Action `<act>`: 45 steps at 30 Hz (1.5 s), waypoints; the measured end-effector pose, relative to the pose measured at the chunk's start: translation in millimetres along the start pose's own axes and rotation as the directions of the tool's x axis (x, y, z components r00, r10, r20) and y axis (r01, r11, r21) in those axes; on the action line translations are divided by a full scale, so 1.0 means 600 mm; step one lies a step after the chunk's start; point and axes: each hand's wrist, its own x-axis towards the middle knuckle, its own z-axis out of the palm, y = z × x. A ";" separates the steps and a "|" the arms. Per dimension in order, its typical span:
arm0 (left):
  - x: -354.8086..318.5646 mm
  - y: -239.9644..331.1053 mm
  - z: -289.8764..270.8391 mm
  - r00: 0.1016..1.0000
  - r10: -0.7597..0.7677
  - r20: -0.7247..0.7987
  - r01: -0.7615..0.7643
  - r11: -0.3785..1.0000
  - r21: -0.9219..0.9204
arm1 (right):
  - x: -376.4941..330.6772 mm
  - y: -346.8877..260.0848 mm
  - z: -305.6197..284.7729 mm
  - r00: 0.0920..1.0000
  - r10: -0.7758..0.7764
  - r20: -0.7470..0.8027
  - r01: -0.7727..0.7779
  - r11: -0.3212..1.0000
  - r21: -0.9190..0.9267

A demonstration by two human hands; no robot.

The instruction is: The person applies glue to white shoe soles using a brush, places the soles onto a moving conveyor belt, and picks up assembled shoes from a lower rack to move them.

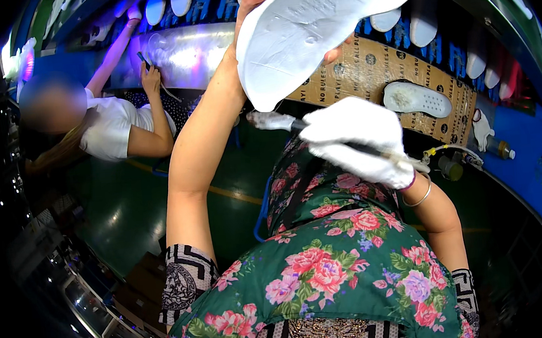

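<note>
I have the left hand (249, 3) gripping 1 sole (308, 31), above the gloved right hand (358, 134), which grips 1 brush (272, 120). I judge this the brushing step, though I can't tell whether bristles touch; next calls for a steady hold and light strokes.

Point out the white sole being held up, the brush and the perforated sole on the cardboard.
Held white sole (312, 37), head view: middle of its broad face.
Brush (274, 120), head view: its pale bristle end.
Perforated sole (417, 100), head view: middle of its upward face.
</note>
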 end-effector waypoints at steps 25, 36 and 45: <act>-0.076 -0.150 0.008 0.857 0.207 -0.473 -0.243 0.970 -0.017 | 0.061 0.056 -0.100 0.902 -0.135 -0.411 -0.095 0.865 -0.493; -0.174 -0.144 0.014 0.849 0.332 -0.411 -0.406 0.907 -0.108 | -0.002 0.019 -0.042 0.913 0.355 -0.201 -0.259 0.885 0.387; -0.174 -0.052 0.104 0.896 0.443 -0.024 -0.443 0.896 0.019 | -0.154 0.115 -0.065 0.486 0.732 -0.477 -0.093 0.586 0.805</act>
